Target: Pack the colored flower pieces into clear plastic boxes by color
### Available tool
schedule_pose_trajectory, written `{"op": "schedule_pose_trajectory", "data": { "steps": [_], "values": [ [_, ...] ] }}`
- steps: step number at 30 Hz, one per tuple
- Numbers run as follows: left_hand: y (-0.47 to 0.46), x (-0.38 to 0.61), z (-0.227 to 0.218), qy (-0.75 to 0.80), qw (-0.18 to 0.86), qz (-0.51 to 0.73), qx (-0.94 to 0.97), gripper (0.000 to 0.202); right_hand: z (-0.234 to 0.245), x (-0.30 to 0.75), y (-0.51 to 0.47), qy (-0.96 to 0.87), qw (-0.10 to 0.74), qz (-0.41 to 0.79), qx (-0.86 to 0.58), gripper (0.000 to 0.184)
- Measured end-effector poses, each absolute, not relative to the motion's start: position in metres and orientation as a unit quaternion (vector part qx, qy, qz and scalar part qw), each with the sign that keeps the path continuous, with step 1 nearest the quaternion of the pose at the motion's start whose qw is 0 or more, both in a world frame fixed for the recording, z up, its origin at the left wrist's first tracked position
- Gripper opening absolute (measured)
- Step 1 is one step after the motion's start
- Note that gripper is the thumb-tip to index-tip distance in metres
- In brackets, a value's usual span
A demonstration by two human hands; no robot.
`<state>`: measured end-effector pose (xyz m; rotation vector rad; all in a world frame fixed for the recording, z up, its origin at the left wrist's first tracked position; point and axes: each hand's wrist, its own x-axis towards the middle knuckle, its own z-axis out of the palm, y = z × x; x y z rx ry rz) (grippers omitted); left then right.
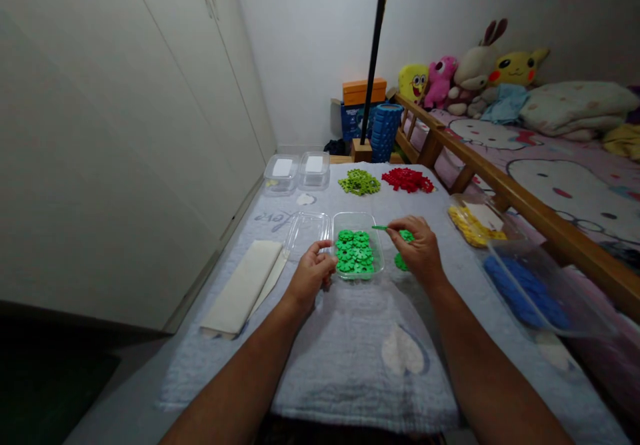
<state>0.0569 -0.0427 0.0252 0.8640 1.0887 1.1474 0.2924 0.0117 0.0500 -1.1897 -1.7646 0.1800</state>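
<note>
A clear plastic tub (376, 240) sits in the middle of the cloth-covered table, holding several green toothed discs (354, 252). My left hand (313, 273) grips the tub's left rim, fingers curled on it. My right hand (419, 248) hovers just right of the tub, pinching one green disc (380, 228) edge-on above the tub's far right corner. A few more green discs (401, 260) lie on the cloth under and beside that hand.
Piles of lime (359, 182) and red (407, 180) discs lie farther back. Two lidded tubs (297, 170) stand at the back left, a clear lid (306, 232) beside the tub. Yellow (469, 225) and blue (525, 290) discs fill containers at right. A folded cloth (243, 288) lies left. A bed rail (520, 195) borders the right.
</note>
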Motion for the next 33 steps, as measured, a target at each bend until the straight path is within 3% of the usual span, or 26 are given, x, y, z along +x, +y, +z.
{"op": "schedule_pose_trajectory", "data": {
  "steps": [14,24,30,33],
  "values": [
    [-0.044,0.057,0.029,0.479,0.615,0.495,0.382,0.051,0.048,0.273,-0.003,-0.826,0.362,0.108,-0.419,0.012],
    [-0.043,0.056,0.026,0.474,0.616,0.496,0.387,0.049,0.026,0.322,0.033,-0.638,0.49,0.017,-0.594,0.019],
    [-0.044,0.057,0.028,0.473,0.617,0.497,0.385,0.05,0.002,0.332,0.042,-0.622,0.376,0.001,-0.687,0.021],
    [-0.044,0.057,0.029,0.471,0.62,0.497,0.383,0.05,0.002,0.327,0.04,-0.653,0.362,0.009,-0.665,0.02]
  ]
}}
